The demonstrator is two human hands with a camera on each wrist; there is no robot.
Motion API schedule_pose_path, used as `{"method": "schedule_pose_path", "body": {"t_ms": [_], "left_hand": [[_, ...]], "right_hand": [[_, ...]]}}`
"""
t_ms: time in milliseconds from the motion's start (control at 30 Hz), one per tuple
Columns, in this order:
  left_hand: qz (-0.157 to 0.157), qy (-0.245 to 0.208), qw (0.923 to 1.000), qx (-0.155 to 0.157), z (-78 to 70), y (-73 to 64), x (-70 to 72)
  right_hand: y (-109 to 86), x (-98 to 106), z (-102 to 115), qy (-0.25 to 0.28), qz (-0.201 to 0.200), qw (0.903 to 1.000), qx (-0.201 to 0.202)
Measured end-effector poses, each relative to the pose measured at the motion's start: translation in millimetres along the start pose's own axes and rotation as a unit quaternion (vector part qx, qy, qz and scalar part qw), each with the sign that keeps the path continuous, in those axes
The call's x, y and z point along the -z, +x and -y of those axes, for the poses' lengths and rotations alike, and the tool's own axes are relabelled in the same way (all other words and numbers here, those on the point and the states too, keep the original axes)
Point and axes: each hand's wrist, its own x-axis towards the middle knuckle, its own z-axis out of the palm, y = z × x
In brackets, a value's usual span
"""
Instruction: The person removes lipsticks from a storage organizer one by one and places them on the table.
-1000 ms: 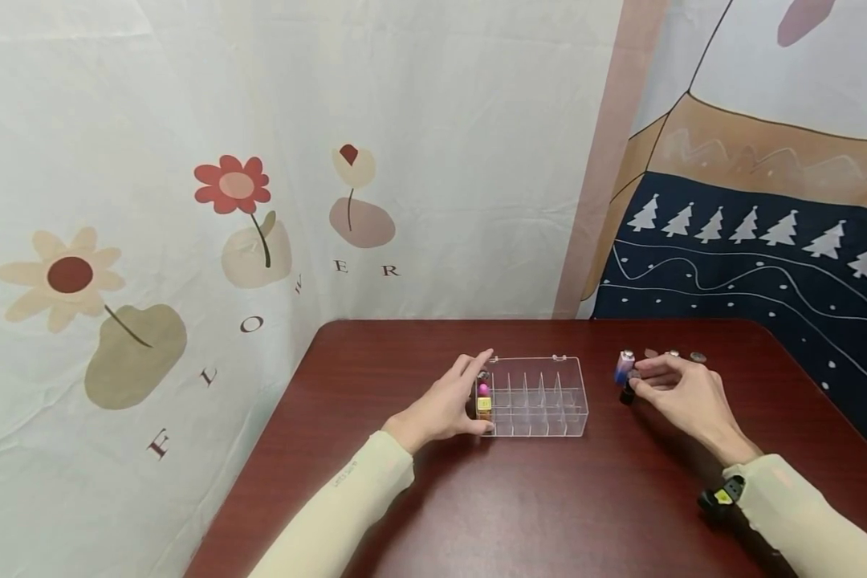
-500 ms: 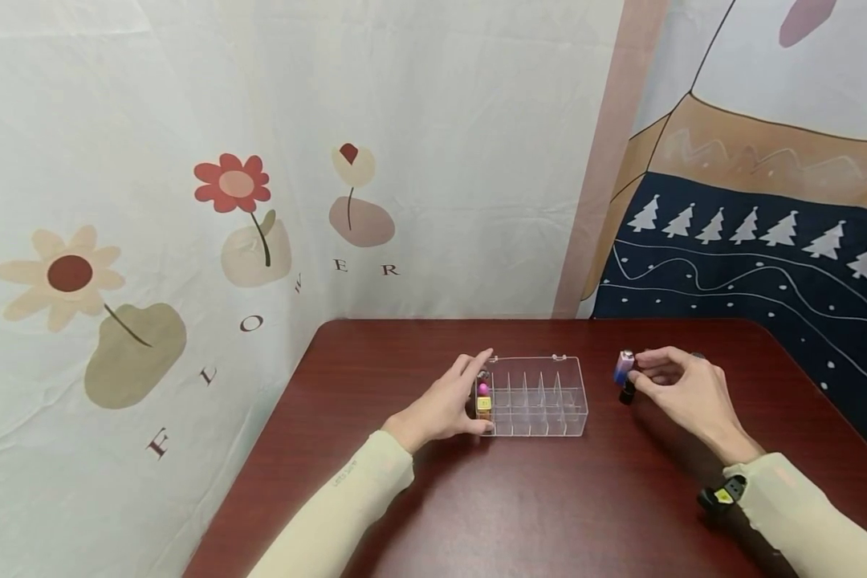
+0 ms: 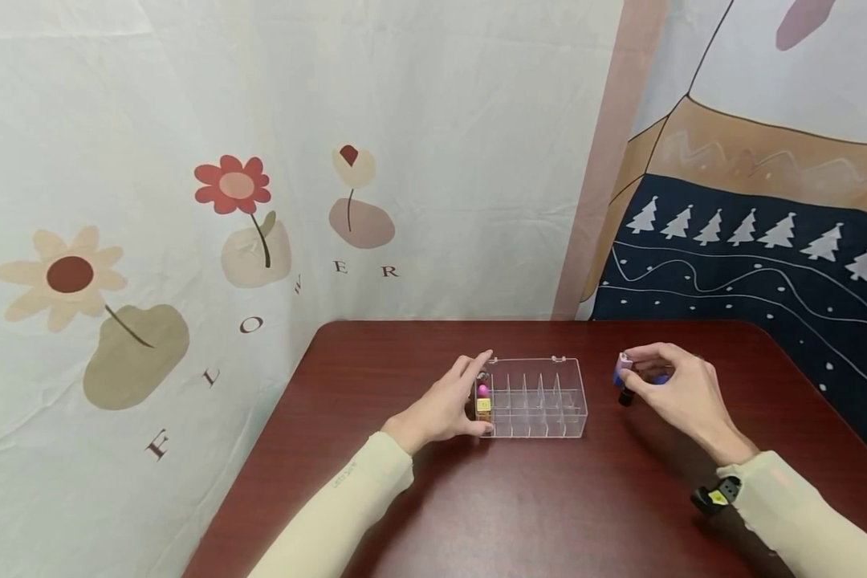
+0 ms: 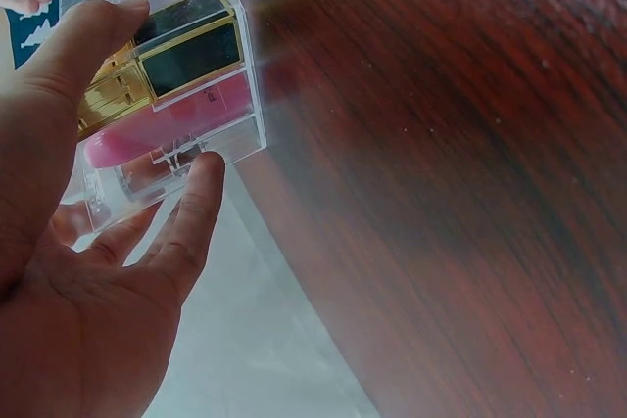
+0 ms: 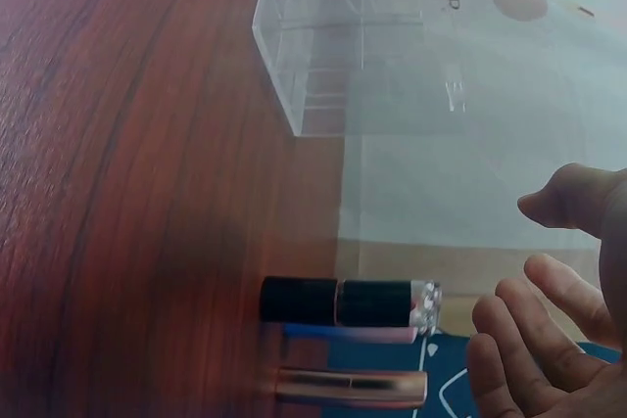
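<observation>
In the head view my left hand [image 3: 444,401] grips the left end of a clear divided organizer box [image 3: 584,401], thumb on the near side and fingers on the far side. That end column holds a black-and-gold tube [image 4: 196,56] and a pink tube [image 4: 167,124]. My right hand [image 3: 686,393] hovers by small cosmetic tubes, fingers parted. One tube [image 3: 624,363] is pale purple and blue. A black tube with a clear faceted top [image 5: 338,301] stands before it. In the right wrist view my fingertips are apart from this black tube, and a copper-coloured tube [image 5: 353,388] stands beside it.
A reddish-brown wooden table [image 3: 549,506] runs back to a printed cloth backdrop [image 3: 462,160]. Something blue [image 3: 661,378] shows beneath my right fingers. A dark device [image 3: 715,496] is strapped to my right wrist.
My right hand has shifted slightly left, over the tubes, and its thumb and fingers have spread wider. Small items visible behind it a second ago are now hidden. The left hand and box have stayed still.
</observation>
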Motion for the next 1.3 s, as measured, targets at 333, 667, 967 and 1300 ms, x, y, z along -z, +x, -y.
{"method": "schedule_pose_path", "body": {"t_ms": [333, 667, 967, 1300], "left_hand": [[0.0, 0.001, 1.0, -0.005, 0.1, 0.1, 1.1], [-0.001, 0.001, 1.0, -0.007, 0.7, 0.4, 0.5], [-0.001, -0.007, 1.0, -0.005, 0.1, 0.1, 1.9], [-0.004, -0.003, 1.0, -0.006, -0.4, -1.4, 2.7]], "right_hand": [[0.9, -9.5, 15.9, -0.01, 0.01, 0.9997, 0.021], [6.1, -25.4, 30.5, -0.009, 0.029, 0.9989, 0.035], [12.4, -44.1, 41.9, 0.017, 0.027, 0.9961, 0.082], [18.0, -65.6, 59.4, 0.035, 0.068, 0.9927, 0.093]]}}
